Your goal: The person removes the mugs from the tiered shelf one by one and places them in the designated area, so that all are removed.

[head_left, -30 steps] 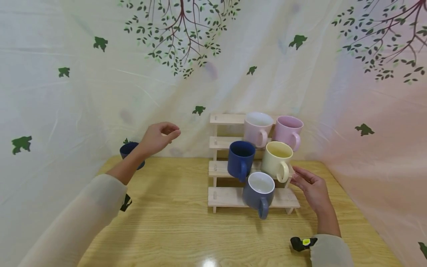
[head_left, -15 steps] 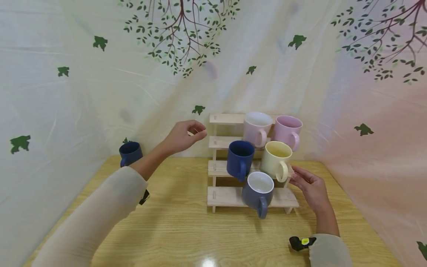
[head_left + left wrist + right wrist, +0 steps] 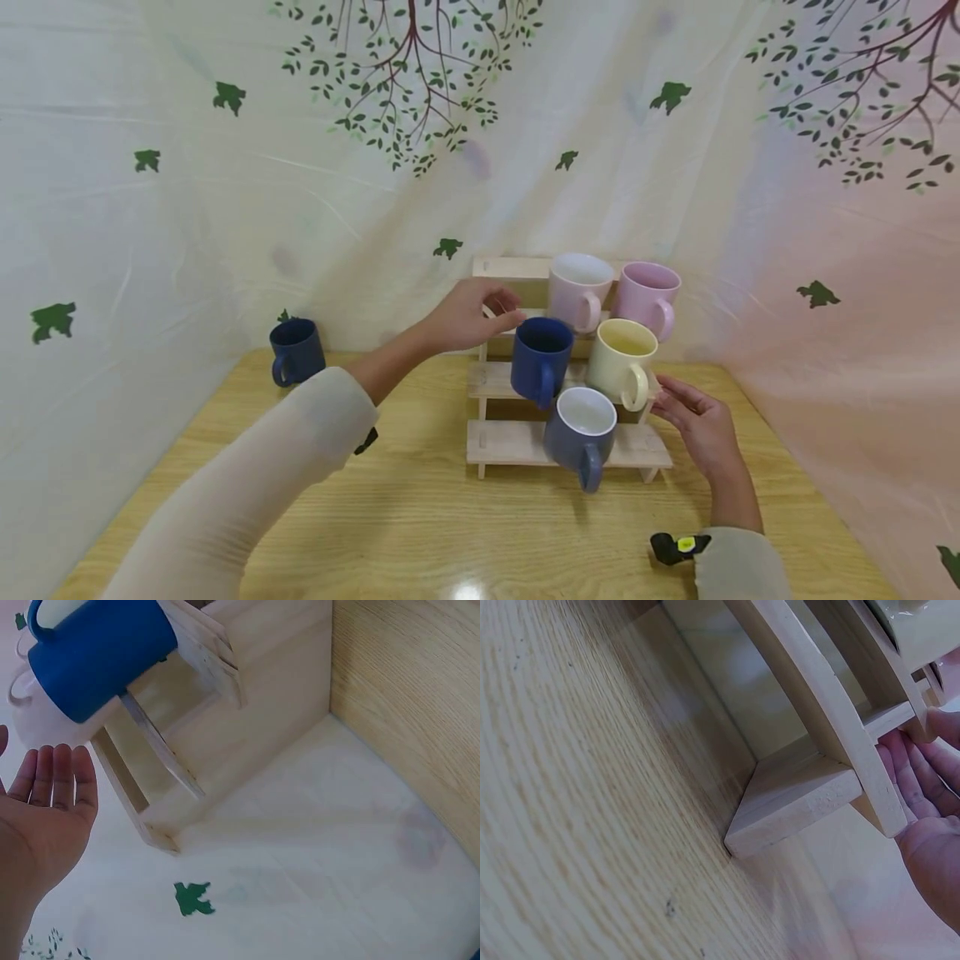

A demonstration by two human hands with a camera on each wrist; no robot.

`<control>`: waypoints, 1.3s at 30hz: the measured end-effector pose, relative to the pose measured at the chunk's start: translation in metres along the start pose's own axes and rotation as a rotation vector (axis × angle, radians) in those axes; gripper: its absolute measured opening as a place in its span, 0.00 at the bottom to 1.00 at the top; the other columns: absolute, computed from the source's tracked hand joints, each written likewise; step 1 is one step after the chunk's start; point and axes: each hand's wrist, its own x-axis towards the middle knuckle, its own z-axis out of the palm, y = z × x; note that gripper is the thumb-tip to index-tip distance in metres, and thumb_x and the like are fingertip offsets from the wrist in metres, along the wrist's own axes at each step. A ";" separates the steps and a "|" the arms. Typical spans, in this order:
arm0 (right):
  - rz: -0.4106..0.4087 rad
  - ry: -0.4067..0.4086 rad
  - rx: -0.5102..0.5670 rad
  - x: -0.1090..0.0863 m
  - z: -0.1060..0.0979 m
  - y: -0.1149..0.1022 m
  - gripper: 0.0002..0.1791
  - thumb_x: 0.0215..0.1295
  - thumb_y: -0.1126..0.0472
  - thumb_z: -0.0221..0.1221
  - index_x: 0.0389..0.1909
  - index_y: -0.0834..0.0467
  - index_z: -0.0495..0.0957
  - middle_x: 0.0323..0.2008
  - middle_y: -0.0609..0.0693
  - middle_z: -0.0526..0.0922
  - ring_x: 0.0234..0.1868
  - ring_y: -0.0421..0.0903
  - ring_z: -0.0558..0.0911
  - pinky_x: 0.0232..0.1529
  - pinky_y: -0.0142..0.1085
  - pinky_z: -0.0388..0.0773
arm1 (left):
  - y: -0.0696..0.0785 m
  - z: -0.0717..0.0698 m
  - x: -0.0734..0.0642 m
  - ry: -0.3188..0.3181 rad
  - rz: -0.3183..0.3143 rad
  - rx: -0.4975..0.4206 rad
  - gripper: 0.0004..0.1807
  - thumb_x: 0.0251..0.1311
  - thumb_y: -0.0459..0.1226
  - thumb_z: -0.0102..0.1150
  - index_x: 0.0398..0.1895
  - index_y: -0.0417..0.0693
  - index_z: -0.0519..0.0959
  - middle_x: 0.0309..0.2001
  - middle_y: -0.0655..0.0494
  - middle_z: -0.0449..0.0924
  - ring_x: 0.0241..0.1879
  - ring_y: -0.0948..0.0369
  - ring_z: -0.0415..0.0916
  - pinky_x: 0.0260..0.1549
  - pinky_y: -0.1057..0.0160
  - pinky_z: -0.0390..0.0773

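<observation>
Around everything, a pale curtain point(image 3: 187, 217) printed with green leaves point(image 3: 817, 293) and dark branches point(image 3: 411, 25), pinkish toward 3 o'clock. Beneath, a wood-grained bench point(image 3: 420, 521), with a glare point(image 3: 468, 592) at 6 o'clock. On the bench, toward 4 o'clock, a stepped wooden rack point(image 3: 510, 443), unmoved. Brings the left hand point(image 3: 472, 318) from 9 o'clock, as against 1 second ago, to the rack's 10 o'clock corner; so puts the blue mug point(image 3: 538, 371), apparently, within near reach. Keeps the right hand point(image 3: 703, 427) at the rack's 4 o'clock side. Leaves 5 mugs racked: pale pink mug point(image 3: 570, 302) and pink mug point(image 3: 637, 304) higher, blue mug and cream mug point(image 3: 613, 367) midway, grey mug point(image 3: 572, 442) lowest. Leaves a navy mug point(image 3: 302, 354) well apart at 9 o'clock, now mostly clear of the left sleeve point(image 3: 277, 467). Holds nothing in the left fingers point(image 3: 63, 780), extended and parted from the thumb; cannot tell about contact with the blue mug. Grips the rack's edge between right thumb and fingers.
</observation>
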 end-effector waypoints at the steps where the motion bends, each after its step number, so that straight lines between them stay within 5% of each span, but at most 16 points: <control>1: -0.002 -0.002 0.001 0.000 0.000 0.000 0.29 0.72 0.61 0.63 0.68 0.71 0.70 0.49 0.37 0.85 0.44 0.38 0.88 0.49 0.27 0.82 | 0.002 0.003 0.002 -0.009 0.014 -0.003 0.17 0.70 0.42 0.63 0.53 0.38 0.83 0.43 0.51 0.85 0.40 0.58 0.81 0.41 0.63 0.84; 19: -0.039 -0.009 0.061 -0.001 -0.001 0.002 0.24 0.72 0.64 0.62 0.65 0.71 0.74 0.48 0.40 0.86 0.43 0.39 0.88 0.49 0.29 0.83 | 0.040 0.052 0.038 -0.072 0.147 -0.030 0.07 0.68 0.36 0.65 0.44 0.42 0.82 0.39 0.53 0.84 0.38 0.62 0.79 0.41 0.69 0.81; 32: -0.052 -0.020 0.098 0.000 -0.001 0.002 0.23 0.72 0.66 0.62 0.64 0.72 0.74 0.49 0.42 0.87 0.44 0.39 0.88 0.49 0.31 0.83 | 0.043 0.068 0.052 -0.047 0.007 -0.101 0.09 0.69 0.36 0.64 0.45 0.38 0.83 0.42 0.49 0.86 0.43 0.60 0.81 0.44 0.73 0.79; 39: -0.046 -0.027 0.094 0.002 -0.001 0.002 0.25 0.73 0.65 0.61 0.66 0.73 0.72 0.49 0.41 0.86 0.45 0.39 0.88 0.50 0.30 0.83 | 0.045 0.068 0.055 -0.042 -0.148 -0.299 0.12 0.70 0.40 0.63 0.47 0.40 0.86 0.43 0.51 0.86 0.41 0.59 0.80 0.41 0.70 0.82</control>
